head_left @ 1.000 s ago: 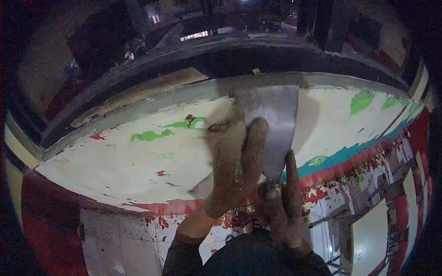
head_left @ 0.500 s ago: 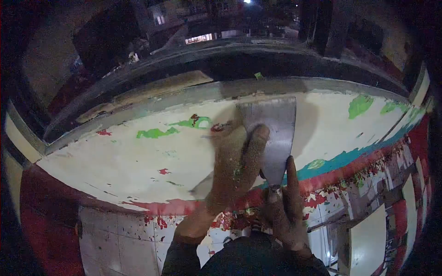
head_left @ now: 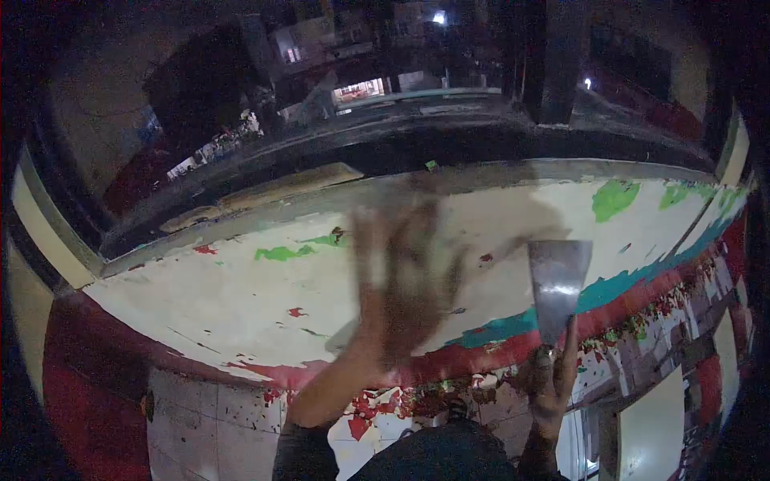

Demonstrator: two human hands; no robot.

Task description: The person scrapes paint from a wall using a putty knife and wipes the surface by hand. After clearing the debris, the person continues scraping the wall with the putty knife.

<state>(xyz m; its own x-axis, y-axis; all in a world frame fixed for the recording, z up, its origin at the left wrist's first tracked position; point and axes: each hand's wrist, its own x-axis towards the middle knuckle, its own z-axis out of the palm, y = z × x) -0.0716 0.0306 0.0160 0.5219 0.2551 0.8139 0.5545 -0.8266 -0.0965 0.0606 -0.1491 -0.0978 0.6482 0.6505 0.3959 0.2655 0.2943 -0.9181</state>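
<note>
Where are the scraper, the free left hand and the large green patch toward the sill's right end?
Scraper (head_left: 559, 276): head view, on the metal blade.
Left hand (head_left: 411, 293): head view, on the middle of the hand, motion-blurred.
Large green patch (head_left: 615, 200): head view, on its middle.

Dark sleeves (head_left: 306, 455) — perhaps black — a dark top (head_left: 441, 455), bare left hand (head_left: 405, 280), bare right hand (head_left: 552, 375).

No readable text, labels, brands, numbers or signs; dark window area perhaps too dim to tell.
</note>
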